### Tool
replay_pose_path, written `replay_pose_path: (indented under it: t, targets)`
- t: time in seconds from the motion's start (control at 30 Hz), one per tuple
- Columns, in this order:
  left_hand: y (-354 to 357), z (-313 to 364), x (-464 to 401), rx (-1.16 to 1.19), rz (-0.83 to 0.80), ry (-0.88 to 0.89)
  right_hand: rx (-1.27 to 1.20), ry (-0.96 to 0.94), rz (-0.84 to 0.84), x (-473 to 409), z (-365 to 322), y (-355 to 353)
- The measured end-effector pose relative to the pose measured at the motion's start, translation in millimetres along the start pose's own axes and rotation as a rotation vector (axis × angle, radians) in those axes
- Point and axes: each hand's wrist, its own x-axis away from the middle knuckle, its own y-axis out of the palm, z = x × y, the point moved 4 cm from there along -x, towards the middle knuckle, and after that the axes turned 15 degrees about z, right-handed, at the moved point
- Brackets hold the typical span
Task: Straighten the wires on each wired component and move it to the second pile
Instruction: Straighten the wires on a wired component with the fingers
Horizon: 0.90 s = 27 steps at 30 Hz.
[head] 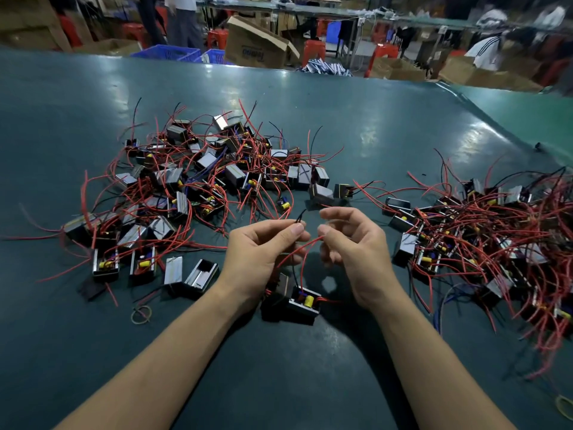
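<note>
A small black boxed component [297, 302] with a yellow capacitor hangs just above the dark green table [341, 135], between my wrists. A black wire [300, 215] and a red wire [294, 252] rise from it. My left hand [263, 246] pinches the black wire near its tip between thumb and forefinger. My right hand [350, 243] has curled fingers, and the red wire's end reaches its fingertips. A loose pile of similar components [198, 181] with tangled red and black wires lies at the centre left. A second pile [496, 237] lies at the right.
Two rubber bands [141, 315] lie near my left forearm, and another rubber band [564, 406] sits at the lower right edge. Beyond the table's far edge stand cardboard boxes [257, 45], blue crates [167, 52], red stools and people.
</note>
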Motion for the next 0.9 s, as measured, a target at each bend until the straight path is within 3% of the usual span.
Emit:
replay_pose_path:
  t: [0.23,0.63,0.9]
  targets:
    - [3,2,2,-0.070,-0.078,0.026,0.016,-0.047,-0.096,5,-6,5]
    - [2,4,-1,-0.052,-0.052,0.032,0.048,-0.074,-0.057,2,-7,1]
    - [-3,4,-5,-0.098,-0.060,0.035,0.219,-0.148,-0.002,-1,-9,-5]
